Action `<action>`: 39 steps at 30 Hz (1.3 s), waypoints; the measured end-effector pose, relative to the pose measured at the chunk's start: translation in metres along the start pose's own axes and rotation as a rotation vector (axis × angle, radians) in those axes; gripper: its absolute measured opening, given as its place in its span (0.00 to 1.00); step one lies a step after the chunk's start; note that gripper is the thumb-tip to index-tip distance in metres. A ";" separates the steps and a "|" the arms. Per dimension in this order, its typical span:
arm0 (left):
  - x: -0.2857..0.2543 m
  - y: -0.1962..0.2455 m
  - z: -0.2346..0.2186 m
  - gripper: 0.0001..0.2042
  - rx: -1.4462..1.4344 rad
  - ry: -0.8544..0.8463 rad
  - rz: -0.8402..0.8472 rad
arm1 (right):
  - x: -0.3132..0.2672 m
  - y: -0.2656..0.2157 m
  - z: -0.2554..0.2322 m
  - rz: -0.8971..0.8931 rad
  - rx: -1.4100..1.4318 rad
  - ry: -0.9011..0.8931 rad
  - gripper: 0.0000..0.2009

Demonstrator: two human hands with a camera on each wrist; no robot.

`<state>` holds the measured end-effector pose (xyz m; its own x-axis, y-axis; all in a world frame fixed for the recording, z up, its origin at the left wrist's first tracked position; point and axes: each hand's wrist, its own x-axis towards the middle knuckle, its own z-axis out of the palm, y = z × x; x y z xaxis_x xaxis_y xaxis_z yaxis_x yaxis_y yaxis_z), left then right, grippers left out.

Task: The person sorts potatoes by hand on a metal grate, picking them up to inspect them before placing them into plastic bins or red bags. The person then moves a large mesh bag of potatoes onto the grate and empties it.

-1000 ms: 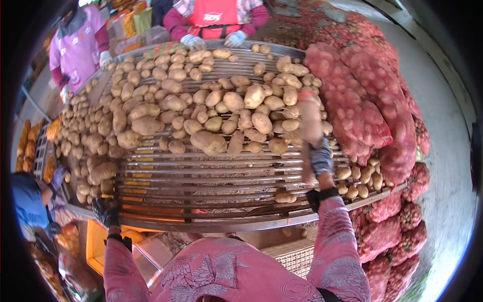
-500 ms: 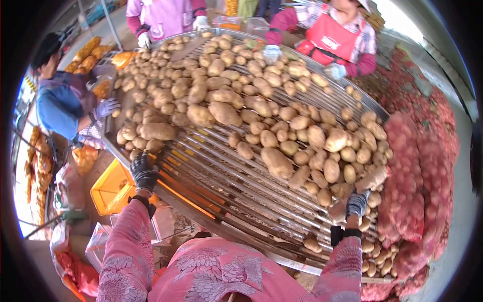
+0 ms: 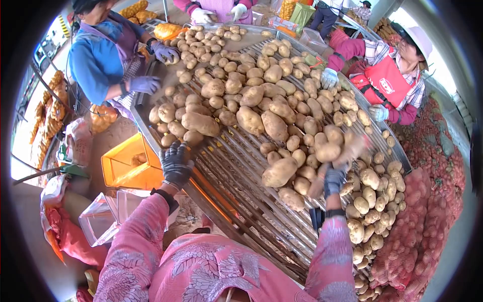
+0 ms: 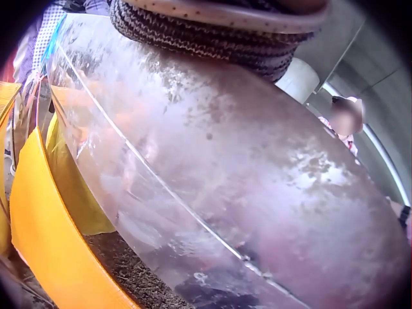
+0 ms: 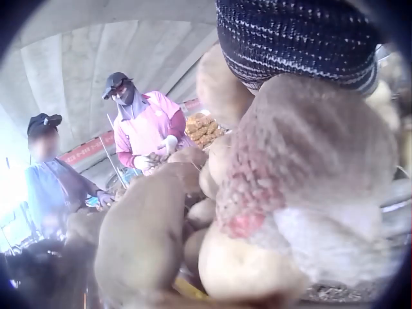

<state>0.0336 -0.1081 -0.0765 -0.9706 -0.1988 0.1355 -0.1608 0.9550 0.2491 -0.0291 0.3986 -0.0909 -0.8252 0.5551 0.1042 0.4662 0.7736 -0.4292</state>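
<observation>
Potatoes [image 3: 250, 121], many, brown, mixed sizes: heaped on a slatted metal table [image 3: 216, 214], spread from 10 o'clock to 4 o'clock in the head view, bare slats showing toward 6.

Left hand [image 3: 176, 165], mine, gloved dark: at 9 o'clock, on the table's near edge, fingers spread, nothing held; potatoes just beyond its fingertips.

Right hand [image 3: 334, 181], mine, striped knit glove: between 3 and 4 o'clock, among the potatoes, closed round a dusty bundle [image 5: 309, 141], cloth-like and netted, pinkish in part. Its fingers are blurred. In the right wrist view one pale potato lies directly below the bundle and a large long one toward 8 o'clock.

Orange crate [image 3: 113, 173], one: near 9 o'clock, beside the table, below my left hand.

Clear plastic bin [image 3: 98, 216], one: 8 o'clock, next to the crate.

Red net sacks [image 3: 407, 236], filled: 4 o'clock, alongside the table end.

Persons, three, at the table: one in a blue top [image 3: 98, 65] at 10 o'clock, gloved; one in a pink apron [image 3: 226, 16] at 12; one in a red apron [image 3: 382, 83] at 2, both gloved hands at the table rim.
</observation>
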 end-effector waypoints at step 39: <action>-0.017 0.007 0.022 0.28 0.145 -0.010 0.033 | -0.114 0.224 -0.135 0.603 -0.007 0.397 0.47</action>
<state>0.0456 -0.0936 -0.0979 -0.9775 -0.1649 0.1314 -0.1519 0.9830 0.1035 0.2127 0.5500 -0.0774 -0.2457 0.9544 0.1695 0.8072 0.2983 -0.5093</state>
